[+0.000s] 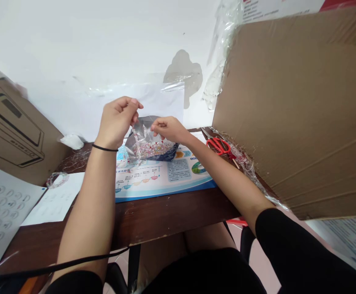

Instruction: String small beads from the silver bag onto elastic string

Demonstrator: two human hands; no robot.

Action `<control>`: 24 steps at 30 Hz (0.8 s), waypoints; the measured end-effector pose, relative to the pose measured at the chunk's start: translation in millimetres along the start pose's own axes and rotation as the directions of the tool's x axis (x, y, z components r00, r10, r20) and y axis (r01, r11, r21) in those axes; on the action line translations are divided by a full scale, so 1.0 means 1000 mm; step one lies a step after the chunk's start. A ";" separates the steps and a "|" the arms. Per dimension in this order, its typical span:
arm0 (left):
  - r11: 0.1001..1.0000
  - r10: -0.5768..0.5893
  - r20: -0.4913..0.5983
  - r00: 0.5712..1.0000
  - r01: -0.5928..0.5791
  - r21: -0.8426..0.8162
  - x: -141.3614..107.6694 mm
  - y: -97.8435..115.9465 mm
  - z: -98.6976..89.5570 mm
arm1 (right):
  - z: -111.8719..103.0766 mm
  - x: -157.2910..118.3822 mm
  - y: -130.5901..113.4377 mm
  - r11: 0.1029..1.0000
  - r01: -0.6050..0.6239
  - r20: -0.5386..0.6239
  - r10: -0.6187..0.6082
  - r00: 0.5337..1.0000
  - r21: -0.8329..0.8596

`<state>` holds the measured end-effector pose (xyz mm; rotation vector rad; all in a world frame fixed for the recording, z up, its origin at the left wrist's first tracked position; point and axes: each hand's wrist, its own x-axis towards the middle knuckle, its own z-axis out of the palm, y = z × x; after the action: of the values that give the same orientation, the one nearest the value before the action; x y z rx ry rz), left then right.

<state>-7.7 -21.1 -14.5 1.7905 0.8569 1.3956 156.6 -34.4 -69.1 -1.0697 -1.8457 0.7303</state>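
Pinching the fingertips of the left hand (121, 115) together, high above the desk (165, 212), and apparently dangling a thin strand of beads (137, 143) from them, in front of an open bag (167, 157). Holding the right hand (169, 128) lower and just to the side, over the bag, bringing thumb and forefinger together in a small pinch. Not touching one hand with the other. Showing nothing clear between the right fingertips, any thread there being too fine to tell.

Handling the strand in the air, judging by the raised left hand and the hanging beads, rather than scooping from the bag. Resting the bag on a printed sheet (165, 190), exposing its silvery lining and a spread of small pink, white and red beads (155, 149) inside. Hanging the strand close to the near left edge of the bag; not showing clearly whether touching it or not.

Calling, for any next move, for a light but firm left pinch, a steady wrist, and precise right fingertips near so fine a line, while avoiding a snag on the bag or a spill of loose beads.

Leaving the red-handled scissors (217, 145) lying beyond the right forearm, near crumpled clear plastic (251, 173), and a small beaded loop (57, 180) lying off to the left, by a white paper (54, 202).
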 end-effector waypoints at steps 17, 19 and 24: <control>0.978 -0.114 -0.487 0.866 0.012 -0.207 0.010 0.011 -0.007 | -0.008 -0.003 -0.004 0.928 -0.063 0.061 0.091 0.994 -0.366; 0.991 -0.131 -0.453 0.882 0.097 -0.097 0.009 0.007 -0.010 | -0.009 -0.003 -0.007 0.972 -0.078 0.014 0.084 0.996 -0.224; 0.913 -0.370 0.051 0.928 0.353 0.203 -0.016 -0.027 -0.024 | -0.009 -0.002 -0.013 0.988 -0.083 -0.041 0.089 0.995 0.133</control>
<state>-37.0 -17.0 -41.3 1.7065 1.2376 1.0150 160.0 -41.5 -56.0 -1.0773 -1.6963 0.8582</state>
